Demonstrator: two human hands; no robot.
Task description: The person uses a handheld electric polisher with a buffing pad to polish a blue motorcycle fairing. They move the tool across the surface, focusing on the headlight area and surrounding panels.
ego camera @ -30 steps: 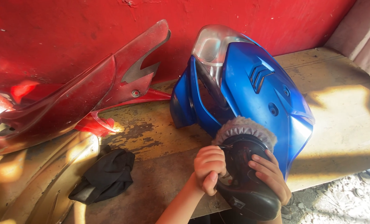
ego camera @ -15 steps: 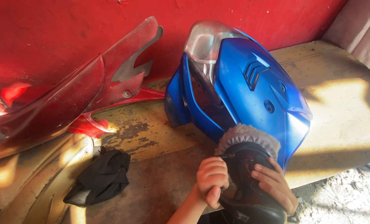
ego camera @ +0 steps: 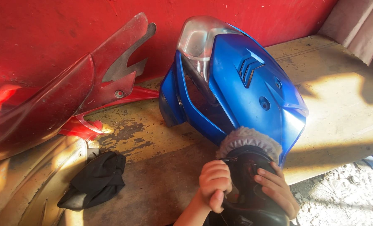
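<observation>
Blue plastic fairing (ego camera: 245, 88), a scooter's front cowl with a clear headlamp lens (ego camera: 199, 39) at its top, stands propped against the red wall (ego camera: 48, 33) near the back edge of a worn wooden bench (ego camera: 153, 138). Both hands hold a dark polisher (ego camera: 249, 184) at the bench's front edge. Its woolly grey pad (ego camera: 249, 140) presses on the fairing's lower blue edge. The left hand (ego camera: 213, 184) is clenched round the polisher's left side; the right hand (ego camera: 276, 188) grasps its body, fingers spread across the top.

By the look of it, buffing of the fairing's lower tip is the step in hand. A next pass would call for steady pressure from both hands and a slow slide of the pad up the painted face, keeping clear of the 2 small holes and the vent ribs.

A dark red fairing (ego camera: 69, 96) leans on the wall at the bench's left end, and a crumpled black rag (ego camera: 96, 178) lies near the front left corner.

Hard to tell: whether the pad is spinning, and what steadies the blue fairing. The polisher's rear and any cord are cut off by the bottom of the frame, as are both forearms. Strong sun patches wash out the left corner.
</observation>
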